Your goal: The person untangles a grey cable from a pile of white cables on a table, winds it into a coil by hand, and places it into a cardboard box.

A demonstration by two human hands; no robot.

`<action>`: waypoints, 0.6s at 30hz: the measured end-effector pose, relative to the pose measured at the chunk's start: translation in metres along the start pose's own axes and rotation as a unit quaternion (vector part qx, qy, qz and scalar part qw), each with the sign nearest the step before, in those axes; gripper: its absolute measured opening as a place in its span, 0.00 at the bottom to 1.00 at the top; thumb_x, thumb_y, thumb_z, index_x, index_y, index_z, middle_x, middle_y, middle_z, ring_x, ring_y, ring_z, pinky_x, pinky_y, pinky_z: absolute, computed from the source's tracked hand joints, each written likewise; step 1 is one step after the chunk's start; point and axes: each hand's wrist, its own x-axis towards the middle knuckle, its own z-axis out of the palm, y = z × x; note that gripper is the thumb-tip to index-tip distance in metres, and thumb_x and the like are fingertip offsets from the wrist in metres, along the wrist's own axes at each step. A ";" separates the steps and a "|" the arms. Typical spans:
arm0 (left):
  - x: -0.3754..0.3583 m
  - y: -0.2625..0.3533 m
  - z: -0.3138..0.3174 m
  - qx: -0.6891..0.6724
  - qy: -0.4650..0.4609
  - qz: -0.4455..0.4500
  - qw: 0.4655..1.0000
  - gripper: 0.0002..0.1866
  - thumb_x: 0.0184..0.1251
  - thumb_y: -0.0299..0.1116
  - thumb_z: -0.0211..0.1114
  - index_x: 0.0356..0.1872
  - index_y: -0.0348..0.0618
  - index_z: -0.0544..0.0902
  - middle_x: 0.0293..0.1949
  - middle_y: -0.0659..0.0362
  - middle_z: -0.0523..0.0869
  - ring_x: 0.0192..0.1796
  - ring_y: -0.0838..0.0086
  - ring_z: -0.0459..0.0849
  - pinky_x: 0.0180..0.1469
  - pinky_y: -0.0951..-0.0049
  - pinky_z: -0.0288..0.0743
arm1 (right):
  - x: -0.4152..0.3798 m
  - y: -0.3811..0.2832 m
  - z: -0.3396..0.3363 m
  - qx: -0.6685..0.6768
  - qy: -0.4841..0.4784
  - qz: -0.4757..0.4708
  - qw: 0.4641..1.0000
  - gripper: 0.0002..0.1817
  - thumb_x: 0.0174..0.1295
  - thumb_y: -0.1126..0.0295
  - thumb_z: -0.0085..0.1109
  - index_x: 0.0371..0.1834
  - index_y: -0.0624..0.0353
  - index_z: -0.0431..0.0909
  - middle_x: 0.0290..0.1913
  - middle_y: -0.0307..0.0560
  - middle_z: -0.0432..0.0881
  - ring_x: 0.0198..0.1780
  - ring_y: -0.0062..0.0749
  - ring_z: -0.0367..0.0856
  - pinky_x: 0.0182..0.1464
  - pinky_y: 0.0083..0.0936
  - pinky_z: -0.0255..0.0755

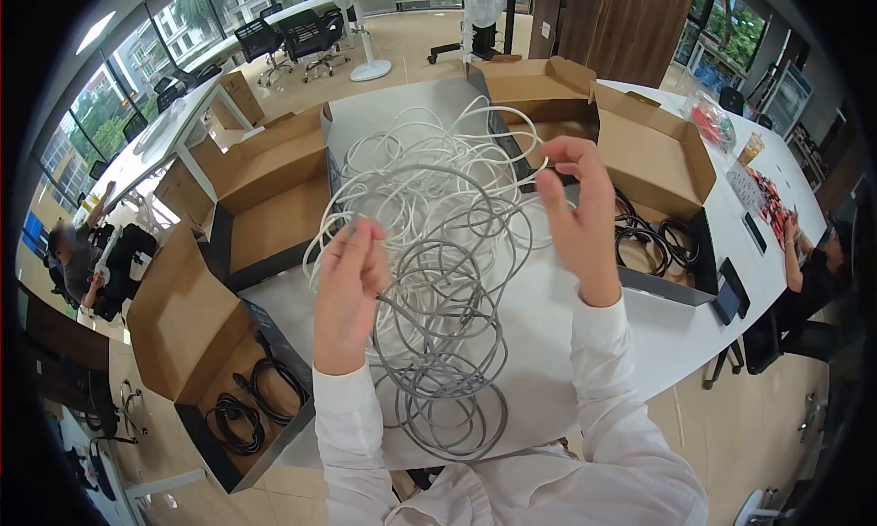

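Observation:
A tangled pile of white cable [411,147] covers the middle of the table. Loops of grey cable [448,343] lie over it and reach toward my body. My left hand [352,284] is at the pile's left side, fingers pinched on a strand of the grey cable. Raised at the right of the pile is my right hand [582,211], its thumb and bent fingers apart with nothing between them. White loops pass close to its fingertips.
An open cardboard box [265,453] with black cables [242,421] stands at front left, another box [274,224] behind it. At right, a box [681,284] holds black cords [653,243]; a further box [548,115] is at the back. Phones [755,233] lie right. People sit at both sides.

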 end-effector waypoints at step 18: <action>0.006 0.001 -0.008 -0.195 -0.006 0.053 0.979 0.16 0.75 0.40 0.49 0.26 0.46 0.67 0.21 0.66 0.61 0.23 0.78 0.59 0.28 0.74 0.57 | -0.039 0.127 0.032 -0.227 -0.458 0.235 0.827 0.25 0.57 0.50 0.65 0.20 0.64 0.82 0.20 0.49 0.84 0.26 0.43 0.85 0.36 0.41 0.77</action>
